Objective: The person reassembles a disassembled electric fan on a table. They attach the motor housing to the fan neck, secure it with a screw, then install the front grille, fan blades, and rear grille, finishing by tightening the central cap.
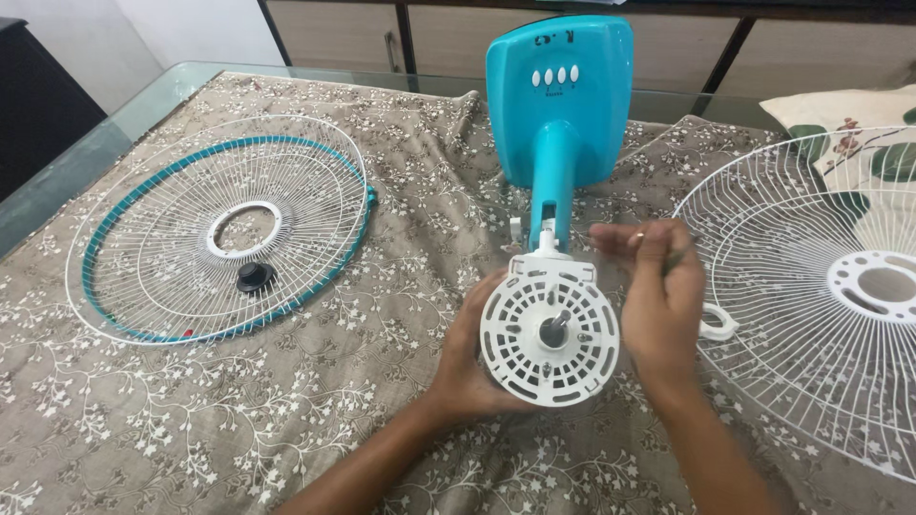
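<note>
Your left hand [468, 367] cups the white, slotted motor housing [549, 334] of the turquoise fan [558, 124] from below, fingers clamped on its rim, the short dark shaft [553, 329] pointing up at you. It lies mid-desk [143, 95] on the flowered cloth [286, 410]; judge it stiff, top-heavy plastic, best gripped by the rim. Your right hand [660, 305], fingers pinched together on something thin I cannot make out, hovers just beside it, wire grilles [224, 229] lying well apart either side.
</note>
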